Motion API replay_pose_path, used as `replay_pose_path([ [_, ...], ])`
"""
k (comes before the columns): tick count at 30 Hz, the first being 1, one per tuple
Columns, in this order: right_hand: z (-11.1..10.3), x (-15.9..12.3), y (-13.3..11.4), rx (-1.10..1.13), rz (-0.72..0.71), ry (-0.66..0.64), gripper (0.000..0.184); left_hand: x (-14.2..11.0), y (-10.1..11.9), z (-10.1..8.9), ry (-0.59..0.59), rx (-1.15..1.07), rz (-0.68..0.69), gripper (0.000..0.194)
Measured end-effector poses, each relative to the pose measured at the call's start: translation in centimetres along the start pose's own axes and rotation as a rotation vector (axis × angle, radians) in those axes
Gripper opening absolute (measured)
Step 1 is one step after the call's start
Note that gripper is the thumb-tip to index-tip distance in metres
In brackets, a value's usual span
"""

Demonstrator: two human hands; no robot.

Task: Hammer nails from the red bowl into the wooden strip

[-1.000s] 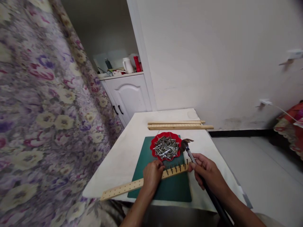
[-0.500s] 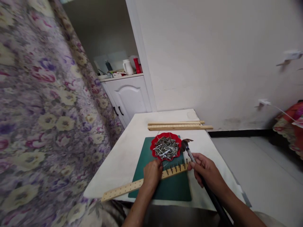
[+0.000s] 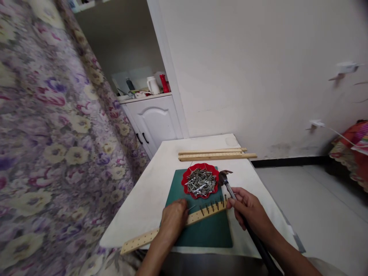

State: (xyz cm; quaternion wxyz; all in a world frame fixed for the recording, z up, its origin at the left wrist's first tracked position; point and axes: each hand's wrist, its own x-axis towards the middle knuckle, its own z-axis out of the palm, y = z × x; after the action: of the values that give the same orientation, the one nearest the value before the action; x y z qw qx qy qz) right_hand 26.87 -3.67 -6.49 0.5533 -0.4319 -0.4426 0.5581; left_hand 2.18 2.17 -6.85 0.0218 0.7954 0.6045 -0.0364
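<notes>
From the left, our drilled wooden strip (image 3: 197, 217) slants across the tabletop (image 3: 138, 207) and over the green mat (image 3: 207, 236). Our left hand (image 3: 174, 219) curls over it, a silvery nail (image 3: 192, 207) at its fingertips; we cannot tell whether we are gripping it. Just beyond, the red dish (image 3: 206, 166) holds piled nails (image 3: 201, 182). Further right, dark nails (image 3: 212, 207) stand up from the strip, and our right hand (image 3: 249, 210) grips the hammer (image 3: 255, 238) near the strip's right end.
</notes>
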Motion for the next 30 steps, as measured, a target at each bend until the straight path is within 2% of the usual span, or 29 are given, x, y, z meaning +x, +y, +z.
replay_pose_path([
  [3, -0.1, 0.1, 0.0, 0.002, 0.000, 0.014, 0.030, -0.1, -0.2, -1.3, 0.046, -0.041, -0.002, 0.011],
  [6, -0.1, 0.1, -0.1, 0.010, -0.003, 0.027, 0.031, 1.4, 0.5, -2.0, 0.118, -0.098, -0.010, 0.011],
  [11, 0.0, 0.1, -0.4, 0.017, 0.003, 0.020, 0.030, 4.8, 1.6, -1.1, 0.194, -0.193, 0.043, 0.012],
  [16, 0.0, 0.3, 0.0, 0.017, 0.013, 0.005, 0.030, 7.2, 0.2, -0.3, 0.285, -0.168, 0.027, 0.021],
  [20, 0.4, 0.4, 0.2, 0.014, 0.030, 0.004, 0.029, 9.4, -0.7, -0.8, 0.220, -0.103, 0.027, 0.026],
  [24, 0.6, 0.4, 0.0, 0.013, 0.030, -0.009, 0.025, 11.3, -0.4, -1.4, 0.131, -0.058, 0.074, 0.023],
  [30, 0.6, 0.5, 0.0, 0.007, 0.029, -0.010, 0.022, 12.0, -0.4, -2.2, 0.060, -0.081, 0.103, 0.023],
])
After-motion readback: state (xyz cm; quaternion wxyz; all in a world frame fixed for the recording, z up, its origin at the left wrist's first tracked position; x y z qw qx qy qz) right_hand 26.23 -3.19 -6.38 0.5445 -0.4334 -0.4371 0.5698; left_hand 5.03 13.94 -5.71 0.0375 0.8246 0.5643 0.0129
